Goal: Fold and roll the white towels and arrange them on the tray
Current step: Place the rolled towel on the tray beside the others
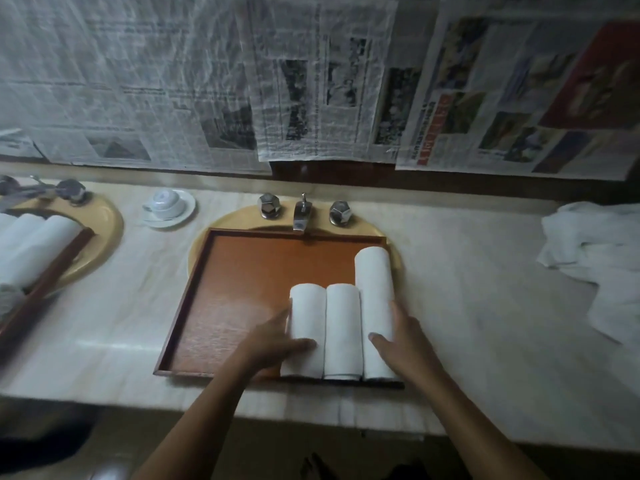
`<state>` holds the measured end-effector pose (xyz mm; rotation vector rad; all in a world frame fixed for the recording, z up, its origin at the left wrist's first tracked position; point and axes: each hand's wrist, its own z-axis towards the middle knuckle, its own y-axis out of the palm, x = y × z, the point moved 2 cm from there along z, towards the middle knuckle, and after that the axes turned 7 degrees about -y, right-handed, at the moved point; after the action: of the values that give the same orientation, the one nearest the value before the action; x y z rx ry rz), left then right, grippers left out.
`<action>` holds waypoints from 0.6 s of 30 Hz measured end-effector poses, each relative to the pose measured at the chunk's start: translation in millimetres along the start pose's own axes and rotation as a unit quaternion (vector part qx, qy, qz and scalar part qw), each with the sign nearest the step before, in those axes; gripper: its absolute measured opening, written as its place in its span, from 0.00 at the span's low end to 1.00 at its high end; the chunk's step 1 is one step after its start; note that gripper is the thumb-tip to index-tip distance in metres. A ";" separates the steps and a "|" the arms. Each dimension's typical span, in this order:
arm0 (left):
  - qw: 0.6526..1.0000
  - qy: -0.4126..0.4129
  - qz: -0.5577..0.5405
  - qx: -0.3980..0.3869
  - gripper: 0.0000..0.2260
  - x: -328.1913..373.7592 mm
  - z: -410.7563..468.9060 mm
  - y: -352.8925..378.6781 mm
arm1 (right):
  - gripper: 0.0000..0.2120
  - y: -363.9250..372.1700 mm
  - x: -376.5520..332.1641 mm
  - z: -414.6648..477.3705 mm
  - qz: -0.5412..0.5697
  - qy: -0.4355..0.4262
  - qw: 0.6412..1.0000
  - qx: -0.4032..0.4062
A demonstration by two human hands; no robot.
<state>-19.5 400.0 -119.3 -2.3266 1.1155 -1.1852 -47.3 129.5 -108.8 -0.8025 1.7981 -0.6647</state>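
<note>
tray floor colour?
Reddish-brown wood tray, darker brown rim; seen in the head view.

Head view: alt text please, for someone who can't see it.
A left hand and right hand press three rolled towels together on the right of a tray set over a sink. Loose towels lie right on the counter; a cup sits left.
</note>
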 end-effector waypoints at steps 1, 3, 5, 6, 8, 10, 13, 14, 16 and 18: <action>1.000 0.004 -0.018 -0.007 0.44 1.8 -0.7 0.1 | 0.41 1.2 2.1 -1.7 0.011 -0.002 1.000 0.005; 0.996 0.019 -0.083 -0.026 0.41 0.1 0.1 0.5 | 0.41 2.4 5.2 -2.5 0.020 -0.002 1.000 0.014; 0.989 0.019 -0.144 -0.041 0.40 -4.9 0.9 0.8 | 0.41 1.7 7.6 -2.8 0.024 0.001 1.000 0.013; 0.986 0.016 -0.158 -0.044 0.40 -7.5 0.7 0.7 | 0.41 1.7 8.9 -2.4 0.027 0.000 1.000 0.011; 0.985 0.012 -0.164 -0.050 0.42 -10.5 0.3 1.1 | 0.40 0.9 9.0 -3.3 0.031 -0.004 0.999 0.009; 0.986 0.016 -0.157 -0.048 0.42 -11.5 0.4 2.4 | 0.40 0.6 8.8 -3.7 0.032 -0.006 0.999 0.010; 0.990 0.026 -0.138 -0.028 0.41 -13.3 -0.9 3.3 | 0.40 0.2 11.7 -4.6 0.035 -0.003 0.999 0.006; 0.991 0.030 -0.130 -0.019 0.40 -14.4 -2.2 2.9 | 0.39 -0.4 12.8 -4.7 0.036 -0.002 0.999 0.005; 0.993 0.034 -0.109 0.013 0.36 -15.5 -5.9 1.7 | 0.37 -3.6 14.1 -5.9 0.047 -0.002 0.999 0.007; 0.994 0.032 -0.085 0.066 0.31 -12.2 -10.7 1.2 | 0.33 -9.7 18.0 -9.4 0.062 -0.001 0.998 0.018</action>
<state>-32.9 409.3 -120.1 -2.3339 0.8434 -1.3598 -58.7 110.2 -108.7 -0.6609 1.8142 -0.6128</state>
